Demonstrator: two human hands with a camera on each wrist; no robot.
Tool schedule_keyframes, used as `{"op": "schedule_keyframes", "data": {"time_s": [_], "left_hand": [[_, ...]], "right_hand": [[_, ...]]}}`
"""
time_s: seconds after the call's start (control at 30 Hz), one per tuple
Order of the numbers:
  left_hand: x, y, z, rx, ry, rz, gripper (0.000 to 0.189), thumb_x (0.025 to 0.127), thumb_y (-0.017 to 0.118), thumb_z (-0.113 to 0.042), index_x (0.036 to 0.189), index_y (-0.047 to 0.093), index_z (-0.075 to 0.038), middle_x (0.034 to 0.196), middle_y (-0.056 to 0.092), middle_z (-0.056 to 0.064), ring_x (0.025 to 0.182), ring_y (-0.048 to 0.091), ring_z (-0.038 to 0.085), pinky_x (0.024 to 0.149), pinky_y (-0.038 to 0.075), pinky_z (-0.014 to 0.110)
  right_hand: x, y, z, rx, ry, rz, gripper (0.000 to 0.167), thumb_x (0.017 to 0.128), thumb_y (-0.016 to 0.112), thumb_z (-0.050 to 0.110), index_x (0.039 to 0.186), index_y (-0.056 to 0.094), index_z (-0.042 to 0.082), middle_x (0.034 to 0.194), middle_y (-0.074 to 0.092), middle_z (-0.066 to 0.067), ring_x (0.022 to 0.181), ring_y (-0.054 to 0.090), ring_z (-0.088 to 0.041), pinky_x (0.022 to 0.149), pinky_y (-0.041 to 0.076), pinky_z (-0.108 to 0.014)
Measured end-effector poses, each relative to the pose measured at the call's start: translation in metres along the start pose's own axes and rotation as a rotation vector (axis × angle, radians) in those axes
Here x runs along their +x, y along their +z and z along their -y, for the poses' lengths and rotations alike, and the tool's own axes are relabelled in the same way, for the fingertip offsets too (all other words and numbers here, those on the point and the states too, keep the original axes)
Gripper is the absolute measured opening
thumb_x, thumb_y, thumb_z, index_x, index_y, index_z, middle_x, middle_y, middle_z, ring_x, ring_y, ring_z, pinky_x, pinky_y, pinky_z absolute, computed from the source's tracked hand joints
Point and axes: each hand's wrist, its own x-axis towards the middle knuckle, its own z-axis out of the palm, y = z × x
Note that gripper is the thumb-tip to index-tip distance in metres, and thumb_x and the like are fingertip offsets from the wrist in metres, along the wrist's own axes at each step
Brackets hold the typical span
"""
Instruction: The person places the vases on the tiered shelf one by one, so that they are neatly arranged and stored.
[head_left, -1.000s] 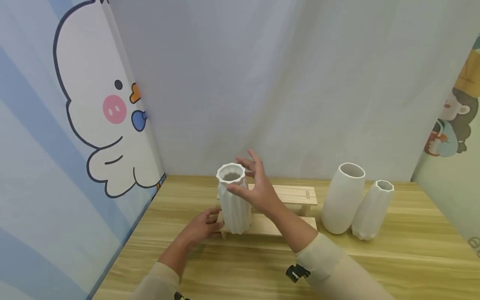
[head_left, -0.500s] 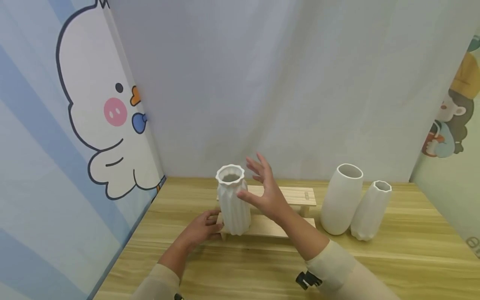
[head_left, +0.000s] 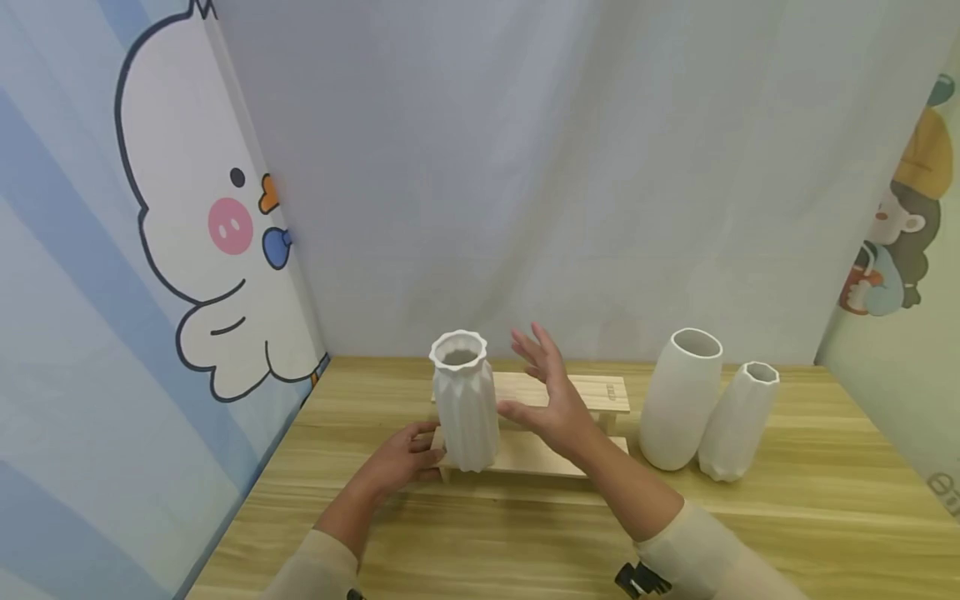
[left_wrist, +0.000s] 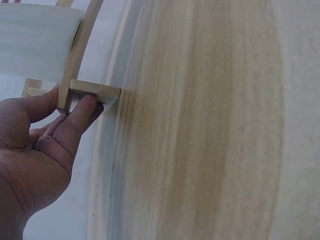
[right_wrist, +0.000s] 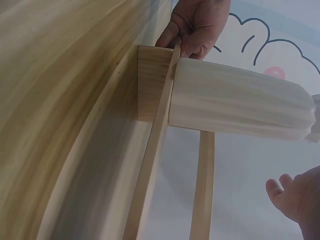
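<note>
A white ribbed vase (head_left: 467,421) with a scalloped rim stands upright on the left end of the lower board of a two-step wooden stand (head_left: 547,455). My left hand (head_left: 402,458) pinches the left end of that board. In the left wrist view the thumb lies on top of the board (left_wrist: 76,60) and fingers reach underneath, by the leg. My right hand (head_left: 558,412) hangs just right of the vase, fingers spread and holding nothing. The right wrist view shows a gap between this hand (right_wrist: 302,197) and the vase (right_wrist: 240,100).
Two more white vases stand on the wood-grain table (head_left: 480,542) right of the stand: a smooth wide one (head_left: 678,408) and a slimmer faceted one (head_left: 737,427). A grey curtain (head_left: 555,183) hangs behind. Printed cloth (head_left: 180,275) covers the left side.
My right hand has drawn away from the ribbed vase, toward the right and slightly down. The left hand stays at the stand's end, and the vase keeps its place on the board.
</note>
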Motion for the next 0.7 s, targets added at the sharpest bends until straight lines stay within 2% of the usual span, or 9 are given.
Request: {"op": "schedule_keyframes", "data": {"time_s": [0.13, 0.37, 0.7], "left_hand": [[0.001, 0.000, 0.001, -0.004, 0.004, 0.001, 0.061, 0.095, 0.064, -0.011, 0.147, 0.034, 0.001, 0.145, 0.039, 0.038, 0.127, 0.052, 0.044, 0.091, 0.058, 0.044], [0.001, 0.000, 0.000, -0.004, 0.002, 0.008, 0.061, 0.096, 0.064, -0.011, 0.148, 0.034, 0.001, 0.145, 0.038, 0.037, 0.127, 0.052, 0.044, 0.092, 0.057, 0.043], [0.001, -0.001, 0.002, -0.006, 0.001, 0.009, 0.062, 0.095, 0.065, -0.012, 0.147, 0.034, 0.001, 0.146, 0.038, 0.037, 0.127, 0.052, 0.044, 0.092, 0.057, 0.044]], "right_hand": [[-0.007, -0.003, -0.001, 0.009, 0.007, 0.005, 0.104, 0.084, 0.078, 0.038, 0.157, 0.003, 0.036, 0.161, 0.027, 0.004, 0.146, 0.031, -0.022, 0.117, 0.028, -0.057], [-0.016, -0.010, -0.004, -0.040, -0.025, 0.005, 0.103, 0.084, 0.075, 0.048, 0.157, 0.004, 0.034, 0.161, 0.029, 0.000, 0.146, 0.032, -0.022, 0.117, 0.030, -0.055], [-0.031, -0.019, -0.010, -0.073, -0.024, 0.026, 0.101, 0.086, 0.076, 0.038, 0.157, 0.004, 0.032, 0.161, 0.028, 0.003, 0.145, 0.033, -0.023, 0.116, 0.031, -0.055]]}}
